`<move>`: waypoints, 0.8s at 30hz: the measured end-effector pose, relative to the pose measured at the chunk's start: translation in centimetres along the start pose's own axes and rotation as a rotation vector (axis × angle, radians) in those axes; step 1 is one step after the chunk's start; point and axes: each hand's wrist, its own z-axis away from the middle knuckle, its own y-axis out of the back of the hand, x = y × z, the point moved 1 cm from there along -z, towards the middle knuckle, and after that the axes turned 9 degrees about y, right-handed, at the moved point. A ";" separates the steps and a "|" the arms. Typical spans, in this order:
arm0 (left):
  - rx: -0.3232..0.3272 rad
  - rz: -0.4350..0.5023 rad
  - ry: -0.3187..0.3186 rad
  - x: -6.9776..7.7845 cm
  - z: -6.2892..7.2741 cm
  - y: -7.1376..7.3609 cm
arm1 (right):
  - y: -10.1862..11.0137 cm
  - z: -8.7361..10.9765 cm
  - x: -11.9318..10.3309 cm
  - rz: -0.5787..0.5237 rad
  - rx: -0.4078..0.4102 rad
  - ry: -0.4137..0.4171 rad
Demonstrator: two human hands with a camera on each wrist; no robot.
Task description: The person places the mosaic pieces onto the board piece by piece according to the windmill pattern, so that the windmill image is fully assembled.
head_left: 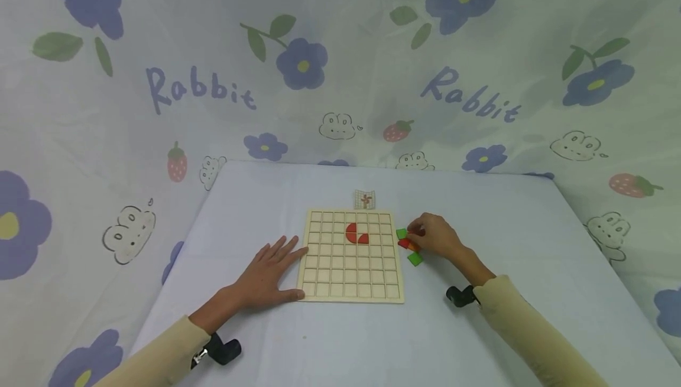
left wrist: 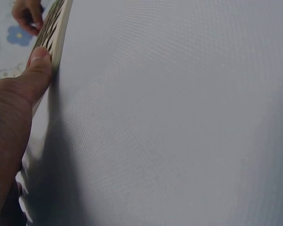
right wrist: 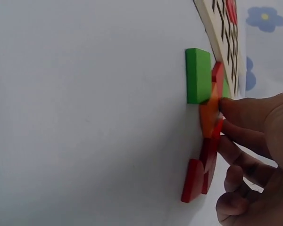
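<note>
A light wooden grid board (head_left: 351,263) lies flat, with red curved pieces (head_left: 351,233) set in some of its upper squares. My left hand (head_left: 271,275) spreads its fingers beside the board's left side, thumb (left wrist: 40,59) and a fingertip at the edge. Right of the board, my right hand (head_left: 437,236) reaches into a small cluster of loose pieces, fingers bent. Its thumb and fingertips are right at an orange piece (right wrist: 208,113) and red pieces (right wrist: 210,150); I cannot tell whether one is pinched. A green block (right wrist: 199,75) lies close by.
Behind the board lies a small card (head_left: 365,199) with a grid and a red pattern. Another green piece (head_left: 401,233) sits near the board's right edge. A white cloth (head_left: 255,198) covers the table, and a patterned curtain (head_left: 340,80) rises behind and at both sides.
</note>
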 end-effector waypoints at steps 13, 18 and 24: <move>-0.025 -0.006 0.020 -0.3 -0.1 -0.5 | 0.5 0.4 0.5 -0.066 -0.040 -0.016; -0.016 -0.013 0.015 -0.2 -0.1 -0.4 | 0.7 0.7 0.5 -0.042 -0.058 -0.032; -0.021 -0.005 0.019 -0.1 0.0 -0.2 | 0.7 0.6 0.3 -0.090 -0.066 -0.032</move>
